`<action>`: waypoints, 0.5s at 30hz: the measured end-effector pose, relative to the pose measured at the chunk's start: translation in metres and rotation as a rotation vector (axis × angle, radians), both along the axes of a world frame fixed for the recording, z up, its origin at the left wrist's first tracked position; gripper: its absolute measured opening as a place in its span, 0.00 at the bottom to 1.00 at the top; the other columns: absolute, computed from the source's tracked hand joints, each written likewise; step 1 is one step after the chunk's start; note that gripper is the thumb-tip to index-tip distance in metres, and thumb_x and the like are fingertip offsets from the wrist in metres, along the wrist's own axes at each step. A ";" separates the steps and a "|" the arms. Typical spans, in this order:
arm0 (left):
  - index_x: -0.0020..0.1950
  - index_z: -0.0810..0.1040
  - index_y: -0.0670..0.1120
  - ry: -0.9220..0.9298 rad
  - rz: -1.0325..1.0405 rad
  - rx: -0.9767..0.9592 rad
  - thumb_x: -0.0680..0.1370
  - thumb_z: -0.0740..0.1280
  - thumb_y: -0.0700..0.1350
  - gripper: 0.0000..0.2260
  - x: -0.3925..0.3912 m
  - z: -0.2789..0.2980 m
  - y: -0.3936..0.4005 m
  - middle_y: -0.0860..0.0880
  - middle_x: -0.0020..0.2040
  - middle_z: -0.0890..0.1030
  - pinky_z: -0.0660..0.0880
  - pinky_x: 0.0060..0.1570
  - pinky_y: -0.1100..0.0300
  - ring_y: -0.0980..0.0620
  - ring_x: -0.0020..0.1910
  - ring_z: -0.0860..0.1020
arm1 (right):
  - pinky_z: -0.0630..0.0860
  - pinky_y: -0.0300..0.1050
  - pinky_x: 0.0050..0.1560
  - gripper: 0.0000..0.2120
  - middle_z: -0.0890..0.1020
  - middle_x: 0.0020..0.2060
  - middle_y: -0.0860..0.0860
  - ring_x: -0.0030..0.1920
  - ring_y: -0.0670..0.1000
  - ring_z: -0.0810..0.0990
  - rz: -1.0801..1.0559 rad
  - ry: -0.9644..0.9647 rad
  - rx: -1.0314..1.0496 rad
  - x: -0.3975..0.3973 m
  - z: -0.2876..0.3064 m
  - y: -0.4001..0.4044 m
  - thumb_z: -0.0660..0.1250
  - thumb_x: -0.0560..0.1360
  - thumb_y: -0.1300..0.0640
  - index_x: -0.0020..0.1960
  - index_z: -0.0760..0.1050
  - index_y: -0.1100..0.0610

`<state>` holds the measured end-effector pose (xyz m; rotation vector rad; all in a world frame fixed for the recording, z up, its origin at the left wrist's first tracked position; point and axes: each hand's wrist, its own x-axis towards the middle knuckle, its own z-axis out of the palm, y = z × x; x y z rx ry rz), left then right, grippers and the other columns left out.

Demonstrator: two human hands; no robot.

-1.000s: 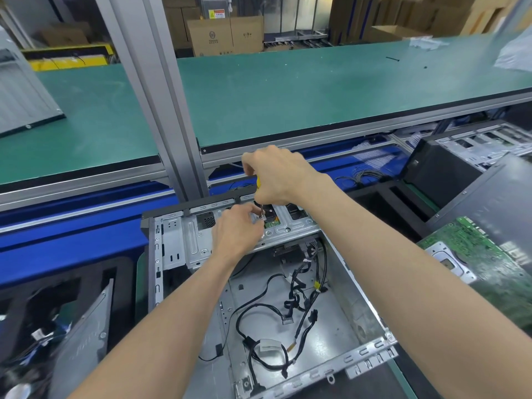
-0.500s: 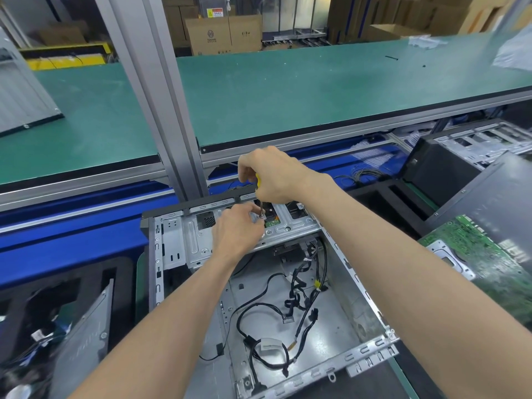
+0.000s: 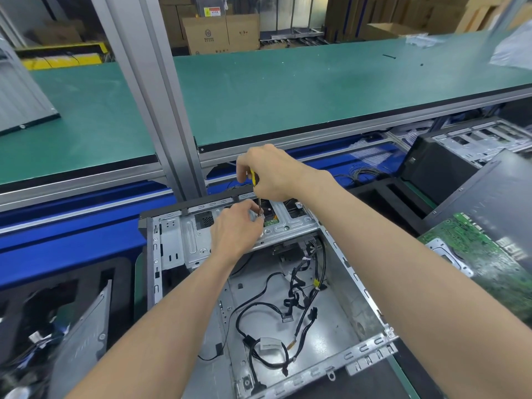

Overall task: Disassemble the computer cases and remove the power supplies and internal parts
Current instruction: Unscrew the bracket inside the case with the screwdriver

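Note:
An open grey computer case [image 3: 354, 286] lies in front of me with loose black cables [image 3: 299, 295] on its floor. Across its far end runs a metal drive cage [image 3: 290, 226] with a small green board showing. My right hand [image 3: 273, 174] grips a yellow-handled screwdriver [image 3: 253, 178], held upright with its shaft pointing down at the cage. My left hand [image 3: 233, 228] rests on the cage, its fingertips pinched around the screwdriver's tip; whether a screw sits there is hidden.
A green motherboard [image 3: 489, 254] and a dark side panel [image 3: 495, 194] lie at the right, with another stripped case [image 3: 475, 139] behind them. Black foam trays [image 3: 57, 298] with parts sit at the left. A raised green bench [image 3: 288, 90] and an aluminium post [image 3: 161, 110] stand beyond the case.
Both hands stay at the same spot on the drive cage. My right hand has shifted only slightly on the screwdriver handle.

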<state>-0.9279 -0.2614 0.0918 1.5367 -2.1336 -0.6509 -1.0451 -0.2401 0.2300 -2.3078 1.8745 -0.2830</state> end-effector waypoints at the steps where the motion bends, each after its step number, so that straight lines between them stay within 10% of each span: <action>1: 0.51 0.80 0.59 0.002 0.001 -0.007 0.75 0.66 0.52 0.06 0.000 0.000 0.000 0.53 0.42 0.83 0.77 0.43 0.53 0.47 0.44 0.79 | 0.62 0.38 0.33 0.19 0.72 0.40 0.43 0.46 0.51 0.72 0.004 -0.001 0.007 0.001 0.000 0.001 0.65 0.69 0.67 0.57 0.79 0.54; 7: 0.51 0.78 0.60 -0.002 0.008 0.010 0.75 0.65 0.53 0.06 0.000 0.000 0.000 0.56 0.36 0.81 0.70 0.36 0.58 0.51 0.40 0.79 | 0.65 0.51 0.43 0.14 0.72 0.45 0.54 0.46 0.59 0.73 -0.182 0.294 -0.195 0.003 -0.005 0.004 0.63 0.81 0.46 0.57 0.76 0.56; 15: 0.51 0.79 0.60 -0.012 0.008 -0.010 0.75 0.66 0.53 0.06 0.000 0.001 0.001 0.54 0.42 0.82 0.71 0.38 0.57 0.49 0.43 0.78 | 0.68 0.45 0.41 0.16 0.77 0.51 0.52 0.55 0.56 0.76 -0.060 0.022 -0.003 0.000 0.000 0.003 0.65 0.71 0.66 0.57 0.77 0.55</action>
